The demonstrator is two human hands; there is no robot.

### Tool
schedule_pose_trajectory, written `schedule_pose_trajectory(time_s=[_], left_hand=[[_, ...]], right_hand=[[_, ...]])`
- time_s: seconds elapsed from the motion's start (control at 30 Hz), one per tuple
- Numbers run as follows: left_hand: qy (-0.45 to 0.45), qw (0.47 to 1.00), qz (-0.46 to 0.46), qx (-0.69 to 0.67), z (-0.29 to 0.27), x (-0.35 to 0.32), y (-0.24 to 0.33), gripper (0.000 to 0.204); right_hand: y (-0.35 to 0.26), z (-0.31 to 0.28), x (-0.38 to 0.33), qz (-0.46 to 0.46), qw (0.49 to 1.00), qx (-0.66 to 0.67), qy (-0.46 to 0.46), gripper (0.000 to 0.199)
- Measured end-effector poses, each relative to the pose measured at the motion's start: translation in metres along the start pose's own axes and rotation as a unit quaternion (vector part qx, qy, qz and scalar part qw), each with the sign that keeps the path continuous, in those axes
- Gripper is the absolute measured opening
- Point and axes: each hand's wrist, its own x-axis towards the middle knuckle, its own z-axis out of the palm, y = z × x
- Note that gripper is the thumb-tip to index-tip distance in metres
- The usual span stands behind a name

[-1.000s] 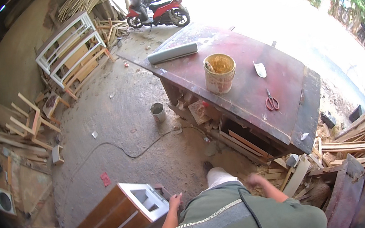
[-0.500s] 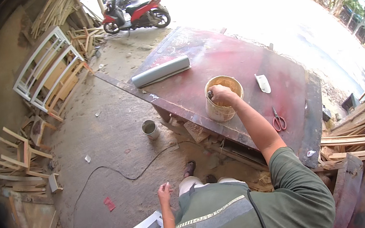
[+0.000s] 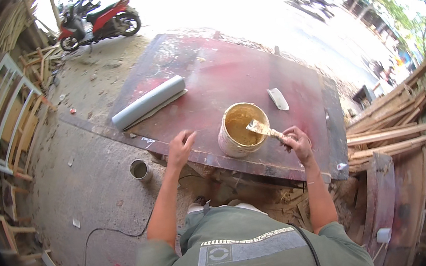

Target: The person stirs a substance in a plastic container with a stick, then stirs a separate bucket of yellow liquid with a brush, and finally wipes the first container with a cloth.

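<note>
Two bare hands at one worktable, the right hand [image 3: 298, 145] closed around the handle of one putty knife [image 3: 265, 130].
The knife's smeared blade points left from the grip, over the mouth of one bucket [image 3: 233, 145] of yellowish-brown paste, which stands on the reddish worktable [image 3: 210, 71] just left of that grip; whether the blade touches the rim cannot be told. The left hand [image 3: 181, 147] is on the bucket's other side, above the table's near edge, its fingers loosely curled; whether they pinch anything cannot be told. One white piece [image 3: 277, 99] lies beyond the right grip, and one grey roll [image 3: 149, 102] well to its left, past the left hand. One can [image 3: 141, 170] stands on the ground left of the left hand.
</note>
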Motion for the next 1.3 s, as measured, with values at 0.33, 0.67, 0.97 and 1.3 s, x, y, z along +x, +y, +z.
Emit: schedule_pose_trajectory(time_s=[0.33,0.67,0.97,1.3], left_hand=[[-0.195,0.962,0.012,0.193,0.107,0.122,0.001,0.051],[-0.185,0.973,-0.09,0.107,0.115,0.118,0.028,0.037],[-0.175,0.976,-0.089,0.089,0.118,0.114,0.034,0.034],[-0.152,0.983,-0.06,0.085,0.121,0.111,0.025,0.034]], right_hand=[[0.037,0.024,-0.01,-0.114,0.939,-0.324,0.01,0.046],[0.042,-0.02,-0.061,-0.076,0.928,-0.365,-0.03,0.044],[0.046,-0.044,-0.077,-0.156,0.948,-0.238,0.142,0.047],[0.073,0.014,-0.012,-0.228,0.843,-0.486,0.008,0.073]])
